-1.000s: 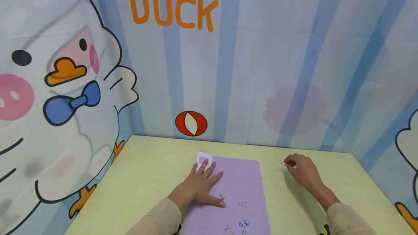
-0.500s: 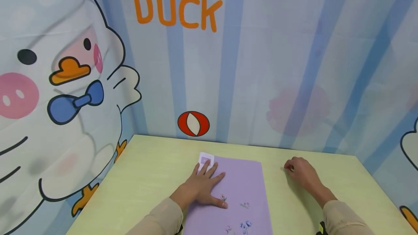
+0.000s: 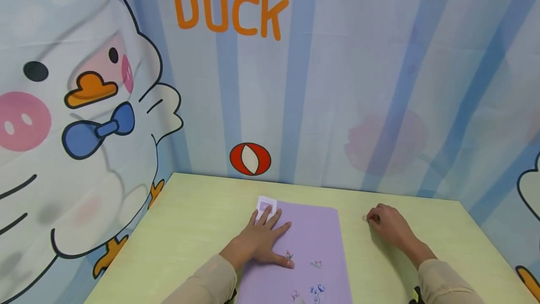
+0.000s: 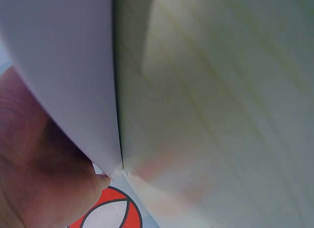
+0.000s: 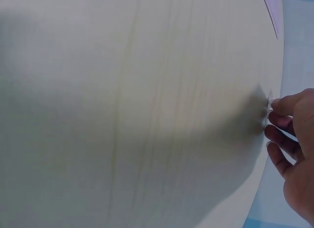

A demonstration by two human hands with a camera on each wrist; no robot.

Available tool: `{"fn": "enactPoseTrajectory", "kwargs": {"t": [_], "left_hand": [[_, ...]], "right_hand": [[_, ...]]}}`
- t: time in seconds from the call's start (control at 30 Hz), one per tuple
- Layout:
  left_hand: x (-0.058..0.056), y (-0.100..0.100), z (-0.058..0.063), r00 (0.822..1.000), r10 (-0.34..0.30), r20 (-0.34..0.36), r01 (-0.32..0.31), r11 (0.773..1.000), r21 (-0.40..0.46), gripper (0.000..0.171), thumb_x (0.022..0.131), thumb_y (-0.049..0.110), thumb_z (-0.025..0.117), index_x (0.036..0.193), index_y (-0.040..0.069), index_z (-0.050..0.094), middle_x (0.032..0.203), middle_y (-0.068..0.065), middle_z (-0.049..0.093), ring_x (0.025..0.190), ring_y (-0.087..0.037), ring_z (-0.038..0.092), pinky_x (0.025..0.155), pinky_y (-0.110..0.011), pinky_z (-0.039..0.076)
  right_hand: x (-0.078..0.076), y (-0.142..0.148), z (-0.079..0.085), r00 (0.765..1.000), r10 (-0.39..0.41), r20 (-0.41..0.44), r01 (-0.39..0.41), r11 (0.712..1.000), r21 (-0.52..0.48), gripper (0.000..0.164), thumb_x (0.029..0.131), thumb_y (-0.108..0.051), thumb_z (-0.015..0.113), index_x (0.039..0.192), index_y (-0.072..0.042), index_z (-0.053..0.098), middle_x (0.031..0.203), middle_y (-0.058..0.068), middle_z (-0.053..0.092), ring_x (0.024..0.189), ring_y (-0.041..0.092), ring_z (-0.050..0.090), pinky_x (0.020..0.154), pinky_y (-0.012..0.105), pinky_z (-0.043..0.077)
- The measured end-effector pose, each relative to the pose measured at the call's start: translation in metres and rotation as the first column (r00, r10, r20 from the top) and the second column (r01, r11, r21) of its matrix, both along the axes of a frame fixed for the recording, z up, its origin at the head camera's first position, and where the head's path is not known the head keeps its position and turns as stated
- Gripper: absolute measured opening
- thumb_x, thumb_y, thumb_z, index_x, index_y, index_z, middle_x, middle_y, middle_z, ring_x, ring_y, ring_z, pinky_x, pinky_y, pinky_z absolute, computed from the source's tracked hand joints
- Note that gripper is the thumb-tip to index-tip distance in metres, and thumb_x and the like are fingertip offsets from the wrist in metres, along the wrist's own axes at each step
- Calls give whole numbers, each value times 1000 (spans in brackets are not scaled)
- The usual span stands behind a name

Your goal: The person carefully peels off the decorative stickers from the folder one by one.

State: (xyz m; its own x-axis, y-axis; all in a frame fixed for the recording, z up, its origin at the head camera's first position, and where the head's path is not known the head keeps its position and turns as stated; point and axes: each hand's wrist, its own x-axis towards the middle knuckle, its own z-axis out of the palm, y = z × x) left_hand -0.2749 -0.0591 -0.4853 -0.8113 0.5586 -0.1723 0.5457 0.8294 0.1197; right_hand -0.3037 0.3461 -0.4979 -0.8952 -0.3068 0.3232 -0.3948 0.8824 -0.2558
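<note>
A purple sheet [image 3: 310,233] printed or stuck with small flowers lies on the table. My left hand [image 3: 262,243] rests on its left part, fingers spread. Under those fingertips, at the sheet's far left corner, is a white card [image 3: 266,201] with a purple square. To the right of the sheet, my right hand [image 3: 390,224] pinches a small, thin, pale piece [image 3: 365,218] between thumb and finger, low over the table. The right wrist view has this piece [image 5: 270,98] at or very near the tabletop; its kind is too small to tell.
The pale yellow-green table [image 3: 190,229] ends at a striped cloth backdrop [image 3: 329,83] with cartoon ducks and the word DUCK. Blue flowers [image 3: 317,290] lie on the sheet's near part.
My right hand has come down slightly with the pale piece, closer to the tabletop. My left hand stays on the sheet. The head view has shifted a little.
</note>
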Motion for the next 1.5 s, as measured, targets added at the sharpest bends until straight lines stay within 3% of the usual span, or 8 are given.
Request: {"fn": "enactPoseTrajectory", "kwargs": {"t": [0.2,0.5,0.9,1.2,1.5], "left_hand": [[-1,1,2,1000,0,8,0,1000,9,110,81,89,61,169,30,32,178,-9,13,164,-37,1,128,-62,3],[1,0,4,1000,2,6,-2,1000,4,110,81,89,61,169,30,32,178,-9,14,164,-36,1,128,-61,4],[-1,1,0,1000,2,-3,-2,1000,3,110,80,89,62,168,31,32,178,-8,13,164,-36,1,128,-62,4],[0,-2,0,1000,-21,-9,21,1000,13,108,83,88,60,169,30,30,178,-9,11,164,-37,0,128,-62,4],[0,-4,-6,997,-32,-63,33,999,24,111,82,92,55,170,31,27,178,-10,8,164,-37,0,128,-61,6]], "right_hand": [[-3,-1,-2,1000,-21,4,21,1000,6,6,91,-1,77,86,-6,76,80,-1,59,72,14,52,66,37,48],[-3,-5,0,998,-51,28,52,999,-7,12,94,-10,79,84,-8,74,79,-1,57,72,15,51,67,40,48],[1,-7,4,997,-67,27,68,996,-53,9,94,-12,79,93,-5,74,83,0,61,75,15,55,69,40,50],[9,-25,14,999,-19,-30,13,987,-161,8,90,-2,77,96,-6,74,86,-3,66,79,14,59,71,35,52],[19,-58,27,997,65,-27,-69,979,-191,9,92,-2,78,99,-7,75,86,-7,65,78,9,57,69,31,51]]}}
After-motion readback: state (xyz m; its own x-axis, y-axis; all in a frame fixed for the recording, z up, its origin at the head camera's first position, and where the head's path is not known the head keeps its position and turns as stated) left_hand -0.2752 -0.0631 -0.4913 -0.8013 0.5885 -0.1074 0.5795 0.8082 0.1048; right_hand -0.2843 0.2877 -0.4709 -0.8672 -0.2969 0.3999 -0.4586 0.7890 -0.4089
